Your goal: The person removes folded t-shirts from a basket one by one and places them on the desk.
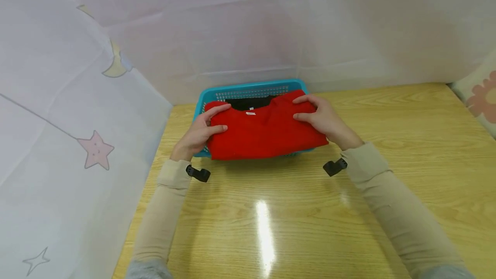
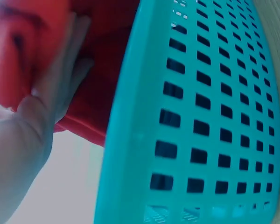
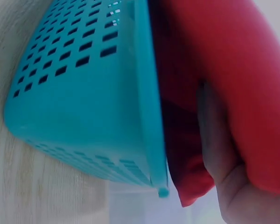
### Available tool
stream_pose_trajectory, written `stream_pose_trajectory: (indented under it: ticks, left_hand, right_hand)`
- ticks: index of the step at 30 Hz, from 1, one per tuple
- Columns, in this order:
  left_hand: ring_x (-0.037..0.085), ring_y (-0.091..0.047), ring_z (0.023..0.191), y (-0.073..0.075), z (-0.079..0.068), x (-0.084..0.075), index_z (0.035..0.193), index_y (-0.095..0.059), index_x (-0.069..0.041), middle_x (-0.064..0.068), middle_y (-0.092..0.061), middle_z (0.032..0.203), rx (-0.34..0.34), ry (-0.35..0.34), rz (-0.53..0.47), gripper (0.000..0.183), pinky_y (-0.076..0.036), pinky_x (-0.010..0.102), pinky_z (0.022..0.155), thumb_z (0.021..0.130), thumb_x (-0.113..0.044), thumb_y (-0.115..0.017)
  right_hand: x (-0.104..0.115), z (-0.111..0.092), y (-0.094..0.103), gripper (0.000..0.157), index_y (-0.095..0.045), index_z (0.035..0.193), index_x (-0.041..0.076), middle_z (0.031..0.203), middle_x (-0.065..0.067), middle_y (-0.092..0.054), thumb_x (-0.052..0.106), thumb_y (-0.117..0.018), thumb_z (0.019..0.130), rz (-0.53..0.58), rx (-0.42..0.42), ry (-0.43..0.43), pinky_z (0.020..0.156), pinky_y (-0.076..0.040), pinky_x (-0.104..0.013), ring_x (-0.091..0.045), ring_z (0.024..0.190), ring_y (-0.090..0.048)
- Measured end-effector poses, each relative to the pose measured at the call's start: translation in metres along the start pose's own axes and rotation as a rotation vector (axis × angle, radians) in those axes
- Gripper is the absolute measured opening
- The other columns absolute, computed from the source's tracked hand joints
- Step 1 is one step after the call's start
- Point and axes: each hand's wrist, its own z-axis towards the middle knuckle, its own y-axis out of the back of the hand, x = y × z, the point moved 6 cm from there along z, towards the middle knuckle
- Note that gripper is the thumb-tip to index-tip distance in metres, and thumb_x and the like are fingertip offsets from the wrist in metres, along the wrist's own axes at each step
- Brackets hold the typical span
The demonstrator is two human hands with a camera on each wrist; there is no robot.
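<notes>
A folded red shirt (image 1: 255, 137) with a neckline and small white label lies across the top of a blue plastic basket (image 1: 203, 98), its near edge hanging over the front rim. My left hand (image 1: 195, 134) grips the shirt's left side, and my right hand (image 1: 327, 119) grips its right side. In the left wrist view, fingers reach beneath the red fabric (image 2: 32, 51) beside the perforated basket wall (image 2: 130, 135). The right wrist view shows fingers tucked under a red fold (image 3: 252, 93), close to the basket rim (image 3: 151, 107). Black cloth (image 1: 242, 104) shows inside the basket behind the shirt.
The basket stands on a wooden table (image 1: 310, 214), near its back edge. A pale patterned sheet (image 1: 248, 29) hangs behind the table and along its left side. At the far right is a light cloth with a flower print (image 1: 484, 100).
</notes>
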Motion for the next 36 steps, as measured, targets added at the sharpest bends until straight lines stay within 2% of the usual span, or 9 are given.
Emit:
stream_pose_trajectory:
  ticks: [4, 11, 17, 19, 22, 24, 26, 29, 36]
  left_hand:
    - [0.02, -0.056, 0.112, -0.007, 0.0, -0.003, 0.148, -0.04, -0.02, 0.007, -0.046, 0.136, 0.031, -0.02, -0.038, 0.06, -0.059, 0.036, 0.078, 0.094, 0.001, -0.056]
    - [0.022, -0.055, 0.115, -0.019, 0.004, -0.01, 0.146, -0.042, -0.012, 0.008, -0.048, 0.136, 0.064, -0.095, -0.056, 0.056, -0.058, 0.037, 0.08, 0.094, 0.001, -0.055]
    - [0.021, -0.058, 0.112, -0.03, 0.007, -0.016, 0.146, -0.041, -0.013, 0.008, -0.05, 0.134, 0.138, -0.159, -0.157, 0.057, -0.059, 0.04, 0.078, 0.093, 0.005, -0.053]
    - [0.019, -0.06, 0.108, -0.034, 0.008, -0.018, 0.147, -0.039, -0.013, 0.007, -0.051, 0.133, 0.163, -0.17, -0.185, 0.059, -0.059, 0.04, 0.076, 0.093, 0.006, -0.052]
    - [0.013, -0.064, 0.085, -0.039, 0.01, -0.019, 0.148, -0.038, -0.017, 0.004, -0.054, 0.13, 0.172, -0.167, -0.182, 0.062, -0.058, 0.028, 0.065, 0.093, 0.007, -0.052]
    - [0.012, -0.064, 0.082, -0.043, 0.012, -0.019, 0.149, -0.037, -0.02, 0.004, -0.055, 0.13, 0.176, -0.157, -0.171, 0.064, -0.057, 0.026, 0.064, 0.093, 0.007, -0.052]
    - [0.013, -0.064, 0.085, -0.047, 0.014, -0.02, 0.15, -0.035, -0.02, 0.004, -0.054, 0.131, 0.176, -0.147, -0.153, 0.065, -0.057, 0.026, 0.065, 0.093, 0.006, -0.052]
    - [0.018, -0.06, 0.108, -0.053, 0.017, -0.02, 0.151, -0.034, -0.018, 0.007, -0.05, 0.134, 0.184, -0.142, -0.142, 0.064, -0.059, 0.035, 0.078, 0.094, 0.004, -0.052]
    - [0.02, -0.059, 0.107, -0.066, 0.025, -0.021, 0.148, -0.039, -0.015, 0.01, -0.049, 0.134, 0.197, -0.154, -0.131, 0.057, -0.059, 0.034, 0.077, 0.095, 0.002, -0.05]
  right_hand:
    - [-0.001, -0.004, 0.009, 0.046, -0.051, 0.136, 0.015, 0.144, -0.009, -0.044, 0.014, -0.064, 0.092, 0.017, -0.008, 0.0, 0.071, -0.053, -0.026, -0.026, 0.112, -0.05]
    - [0.0, -0.011, 0.023, 0.051, -0.047, 0.141, 0.02, 0.147, -0.006, -0.04, 0.011, -0.062, 0.093, 0.044, -0.001, 0.014, 0.072, -0.054, -0.026, -0.025, 0.114, -0.048]
    - [0.0, -0.017, 0.035, 0.054, -0.045, 0.143, 0.023, 0.149, -0.005, -0.037, 0.008, -0.059, 0.094, 0.007, 0.028, 0.025, 0.076, -0.053, -0.024, -0.024, 0.118, -0.045]
    - [0.0, -0.019, 0.039, 0.053, -0.045, 0.143, 0.023, 0.15, -0.005, -0.035, 0.009, -0.059, 0.094, -0.013, 0.041, 0.016, 0.077, -0.052, -0.024, -0.024, 0.118, -0.045]
    - [0.0, -0.023, 0.045, 0.05, -0.046, 0.143, 0.022, 0.15, -0.007, -0.034, 0.012, -0.058, 0.095, -0.039, 0.052, 0.001, 0.077, -0.053, -0.025, -0.025, 0.116, -0.046]
    - [0.0, -0.025, 0.049, 0.05, -0.046, 0.143, 0.02, 0.15, -0.008, -0.033, 0.013, -0.058, 0.095, -0.057, 0.043, -0.004, 0.076, -0.053, -0.024, -0.025, 0.116, -0.046]
    - [0.0, -0.027, 0.053, 0.049, -0.047, 0.142, 0.019, 0.15, -0.009, -0.033, 0.013, -0.059, 0.095, -0.068, 0.028, -0.006, 0.076, -0.052, -0.024, -0.026, 0.115, -0.046]
    - [0.0, -0.029, 0.059, 0.049, -0.047, 0.143, 0.018, 0.15, -0.01, -0.033, 0.014, -0.059, 0.095, -0.079, 0.0, -0.007, 0.076, -0.052, -0.022, -0.025, 0.115, -0.046]
    - [-0.001, -0.034, 0.075, 0.049, -0.048, 0.142, 0.018, 0.145, -0.007, -0.038, 0.019, -0.06, 0.095, -0.103, -0.074, 0.0, 0.077, -0.048, -0.017, -0.019, 0.109, -0.047]
